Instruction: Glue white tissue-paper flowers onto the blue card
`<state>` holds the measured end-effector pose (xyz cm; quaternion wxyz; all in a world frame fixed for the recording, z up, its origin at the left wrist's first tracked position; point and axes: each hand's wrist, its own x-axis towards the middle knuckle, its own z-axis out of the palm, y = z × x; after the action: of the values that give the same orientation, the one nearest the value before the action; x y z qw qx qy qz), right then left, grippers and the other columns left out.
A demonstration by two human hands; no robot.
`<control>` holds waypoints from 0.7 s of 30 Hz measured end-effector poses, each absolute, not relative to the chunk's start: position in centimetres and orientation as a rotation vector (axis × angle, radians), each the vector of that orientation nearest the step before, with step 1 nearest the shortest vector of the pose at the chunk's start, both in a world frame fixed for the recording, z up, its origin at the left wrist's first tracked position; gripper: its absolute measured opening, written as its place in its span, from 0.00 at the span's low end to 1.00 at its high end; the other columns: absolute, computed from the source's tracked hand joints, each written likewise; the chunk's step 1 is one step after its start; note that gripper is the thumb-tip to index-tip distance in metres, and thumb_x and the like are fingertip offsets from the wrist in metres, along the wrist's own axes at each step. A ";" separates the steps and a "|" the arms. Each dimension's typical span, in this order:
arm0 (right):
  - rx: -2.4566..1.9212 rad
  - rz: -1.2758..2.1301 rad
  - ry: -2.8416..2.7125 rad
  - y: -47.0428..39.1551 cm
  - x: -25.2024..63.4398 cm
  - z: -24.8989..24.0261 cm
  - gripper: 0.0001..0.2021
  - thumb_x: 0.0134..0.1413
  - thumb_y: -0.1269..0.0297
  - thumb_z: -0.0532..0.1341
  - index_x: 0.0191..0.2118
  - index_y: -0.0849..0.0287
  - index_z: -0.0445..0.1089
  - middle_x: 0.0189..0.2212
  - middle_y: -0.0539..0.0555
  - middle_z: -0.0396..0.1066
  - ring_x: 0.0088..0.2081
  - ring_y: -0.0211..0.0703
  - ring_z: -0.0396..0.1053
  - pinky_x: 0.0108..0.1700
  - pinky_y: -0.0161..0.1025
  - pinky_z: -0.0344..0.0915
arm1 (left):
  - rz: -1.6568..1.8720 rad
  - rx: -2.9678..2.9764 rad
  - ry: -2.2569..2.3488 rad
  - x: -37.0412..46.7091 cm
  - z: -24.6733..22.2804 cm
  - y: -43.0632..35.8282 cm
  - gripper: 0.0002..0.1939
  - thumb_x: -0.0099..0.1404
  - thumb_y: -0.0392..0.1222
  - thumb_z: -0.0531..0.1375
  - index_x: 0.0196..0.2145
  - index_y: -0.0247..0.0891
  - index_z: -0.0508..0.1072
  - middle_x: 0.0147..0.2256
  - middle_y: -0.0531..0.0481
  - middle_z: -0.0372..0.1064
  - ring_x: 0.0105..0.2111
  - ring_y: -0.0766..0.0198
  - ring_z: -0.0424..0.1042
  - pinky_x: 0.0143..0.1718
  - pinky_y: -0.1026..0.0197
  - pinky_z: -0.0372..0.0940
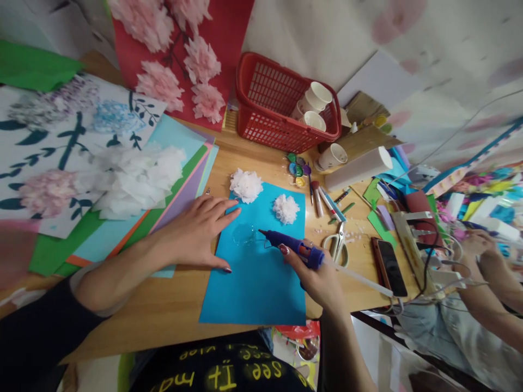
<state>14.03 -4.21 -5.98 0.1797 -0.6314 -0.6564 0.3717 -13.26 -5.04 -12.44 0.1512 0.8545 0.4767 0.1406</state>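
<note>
A blue sheet of paper (257,288) lies on the wooden table. Two white paper flowers rest on its upper part, one at the upper left (246,185) and one at the upper right (286,209). Below them is a round patch of clear glue (244,234). My right hand (316,272) is closed around a blue glue gun (292,245), whose tip points left, close to the glue. My left hand (196,231) lies with fingers spread at the sheet's left edge and holds nothing.
Behind the sheet stands a red basket (269,130) with paper cups. White scissors (338,247), brushes, paints and a phone (391,267) lie to the right. Coloured papers and flower pictures cover the left side. Another person's hands are at far right.
</note>
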 end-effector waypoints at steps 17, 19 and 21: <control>-1.804 1.036 -1.914 -3.4 13.1 -5.6 0.20 0.49 0.44 0.65 0.22 0.55 0.67 0.18 0.49 0.64 0.23 0.40 0.63 0.20 0.36 0.56 | 0.411 2.437 1.367 -13.2 -12.2 -5.1 0.58 0.46 0.75 0.63 0.64 0.33 0.60 0.65 0.33 0.55 0.64 0.38 0.53 0.65 0.40 0.44; -1.801 1.062 -1.916 -3.3 12.9 -5.6 0.21 0.50 0.42 0.64 0.22 0.55 0.68 0.17 0.49 0.63 0.22 0.40 0.63 0.20 0.36 0.55 | 0.398 2.448 1.373 -13.2 -12.1 -5.1 0.58 0.46 0.75 0.63 0.64 0.33 0.60 0.65 0.34 0.55 0.64 0.38 0.53 0.65 0.40 0.44; -1.800 1.055 -1.912 -3.3 12.9 -5.4 0.21 0.50 0.42 0.64 0.22 0.55 0.68 0.18 0.50 0.64 0.22 0.40 0.63 0.20 0.36 0.56 | 0.378 2.457 1.379 -13.2 -12.0 -5.1 0.58 0.46 0.75 0.63 0.64 0.33 0.60 0.65 0.34 0.55 0.63 0.39 0.54 0.65 0.41 0.45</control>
<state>12.86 -3.26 -5.44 0.1551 -0.6285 -0.6673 0.3683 -13.16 -5.05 -12.04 0.1490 0.8547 0.4796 0.1316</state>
